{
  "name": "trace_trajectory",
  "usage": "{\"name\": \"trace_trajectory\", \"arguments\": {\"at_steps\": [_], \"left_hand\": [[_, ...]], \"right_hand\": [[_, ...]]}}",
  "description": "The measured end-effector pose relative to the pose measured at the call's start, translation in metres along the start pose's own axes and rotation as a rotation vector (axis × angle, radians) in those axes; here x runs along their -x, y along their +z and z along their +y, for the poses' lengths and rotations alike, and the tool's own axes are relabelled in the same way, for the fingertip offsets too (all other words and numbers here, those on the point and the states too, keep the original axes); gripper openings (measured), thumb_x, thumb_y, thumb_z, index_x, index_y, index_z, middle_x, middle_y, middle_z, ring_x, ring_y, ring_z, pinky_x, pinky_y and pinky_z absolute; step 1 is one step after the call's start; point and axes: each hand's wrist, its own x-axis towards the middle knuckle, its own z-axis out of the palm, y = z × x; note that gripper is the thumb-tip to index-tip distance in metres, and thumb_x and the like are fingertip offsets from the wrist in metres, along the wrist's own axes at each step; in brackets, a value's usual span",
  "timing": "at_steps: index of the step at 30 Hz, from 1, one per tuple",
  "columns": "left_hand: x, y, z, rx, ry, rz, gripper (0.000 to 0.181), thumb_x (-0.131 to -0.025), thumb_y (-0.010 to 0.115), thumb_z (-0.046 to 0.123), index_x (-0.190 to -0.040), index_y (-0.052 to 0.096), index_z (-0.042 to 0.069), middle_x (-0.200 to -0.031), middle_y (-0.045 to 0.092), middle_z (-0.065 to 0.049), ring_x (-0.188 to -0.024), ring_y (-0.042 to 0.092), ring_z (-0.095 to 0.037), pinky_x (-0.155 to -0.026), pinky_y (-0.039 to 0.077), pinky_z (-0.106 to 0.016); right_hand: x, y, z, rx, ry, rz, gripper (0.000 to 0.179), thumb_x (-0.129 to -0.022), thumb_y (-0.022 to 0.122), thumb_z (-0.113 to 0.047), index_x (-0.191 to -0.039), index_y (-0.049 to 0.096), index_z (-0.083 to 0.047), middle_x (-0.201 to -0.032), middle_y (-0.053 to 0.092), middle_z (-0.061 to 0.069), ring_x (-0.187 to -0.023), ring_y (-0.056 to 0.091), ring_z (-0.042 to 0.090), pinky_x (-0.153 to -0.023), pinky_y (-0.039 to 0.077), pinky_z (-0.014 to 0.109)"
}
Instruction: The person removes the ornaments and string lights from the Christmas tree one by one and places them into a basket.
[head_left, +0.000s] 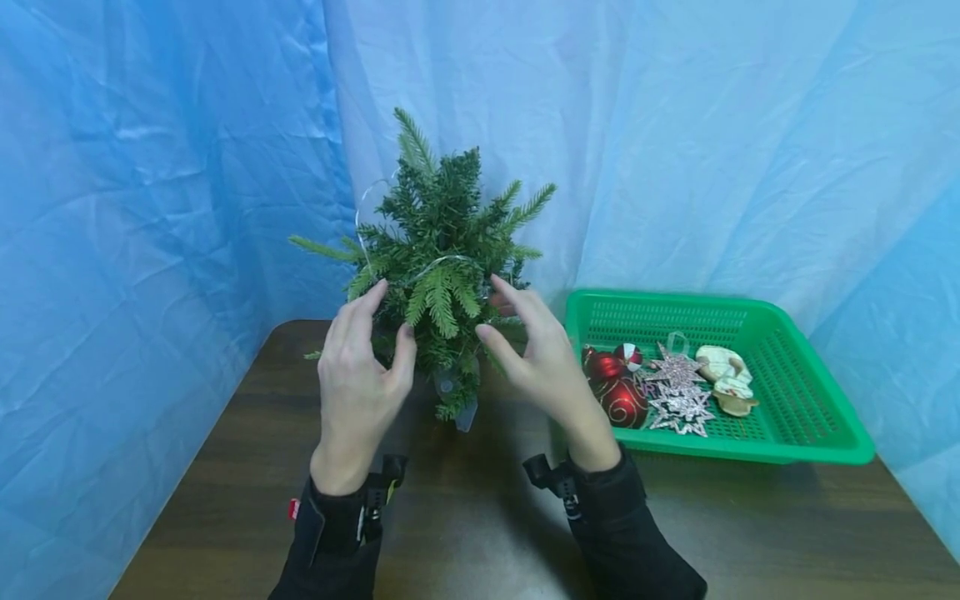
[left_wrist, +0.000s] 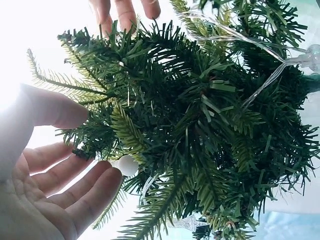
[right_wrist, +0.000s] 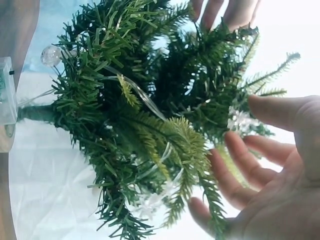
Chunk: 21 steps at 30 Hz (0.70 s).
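Tree (head_left: 442, 212) dark green with lighter yellow-green sprigs, light-string wire (head_left: 442, 261) clear-silvery, round bulb (left_wrist: 128, 165) white. Basket (head_left: 675, 298) bright green; bauble (head_left: 624, 403) red with gold swirls, small ball (head_left: 630, 357) red-and-white, glittery star (head_left: 675, 369) pale pink, flat ornament (head_left: 723, 367) cream and tan. Sleeves (head_left: 630, 529) black, table (head_left: 465, 542) dark brown with wood grain, curtains (head_left: 187, 183) blue, paler at back.

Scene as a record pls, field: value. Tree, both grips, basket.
tree: green artificial tree, standing on dark table
wire: clear strand among branches
left grip: left hand, fingers relaxed, tree's left side
right grip: right hand, fingers relaxed, tree's right side
contact: unclear
basket: green basket, right of tree
contents: red ornaments, glittery stars, others
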Motion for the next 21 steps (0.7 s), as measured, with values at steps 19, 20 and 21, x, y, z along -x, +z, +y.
{"name": "trace_trajectory", "arguments": {"at_steps": [19,20,21], "left_hand": [[0.0014,0.0023,-0.0039,0.025,-0.027,-0.011,0.058,-0.092,0.069,0.003,-0.147,0.048,-0.003,-0.127,0.059,-0.023,-0.109,0.061,-0.035,-0.081,0.057,-0.045],[0.0012,0.002,-0.0038,0.022,-0.032,-0.015,0.058,-0.093,0.069,0.004,-0.147,0.048,-0.003,-0.128,0.058,-0.023,-0.11,0.061,-0.035,-0.082,0.057,-0.044],[0.0011,0.002,-0.0038,0.024,-0.038,-0.016,0.058,-0.093,0.069,0.004,-0.147,0.048,-0.002,-0.129,0.057,-0.023,-0.109,0.061,-0.035,-0.083,0.057,-0.044]], "right_hand": [[0.0014,0.0064,-0.0055,-0.144,0.08,0.077,0.039,-0.097,0.071,-0.018,-0.132,0.059,-0.007,-0.125,0.068,0.007,-0.115,0.064,0.018,-0.097,0.049,0.048],[0.0011,0.0072,-0.0058,-0.145,0.083,0.085,0.041,-0.097,0.072,-0.017,-0.134,0.059,-0.007,-0.124,0.069,0.007,-0.111,0.065,0.02,-0.094,0.049,0.049],[0.001,0.0076,-0.0066,-0.146,0.084,0.093,0.044,-0.096,0.073,-0.017,-0.136,0.058,-0.007,-0.123,0.07,0.008,-0.103,0.067,0.021,-0.09,0.05,0.049]]}}
